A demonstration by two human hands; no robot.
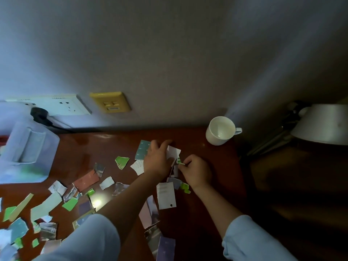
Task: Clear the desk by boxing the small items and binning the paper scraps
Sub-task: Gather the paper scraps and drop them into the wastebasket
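Torn paper scraps lie scattered over the red-brown desk point(116, 144), thickest at the lower left. My left hand point(158, 159) grips a white scrap point(174, 152) near the far middle of the desk, beside a teal scrap point(142, 149). Right next to it, my right hand point(195, 172) pinches a small green scrap point(180, 161) between thumb and fingertips. A white rectangular slip point(166, 194) lies just below the hands. A green scrap point(122, 162) sits to the left of them.
A white mug point(219, 132) stands at the back right of the desk. A translucent plastic box point(26, 153) sits at the left. Wall sockets point(64, 106) with a black plug point(40, 114) are behind it. A white lamp shade point(323, 123) hangs at the right.
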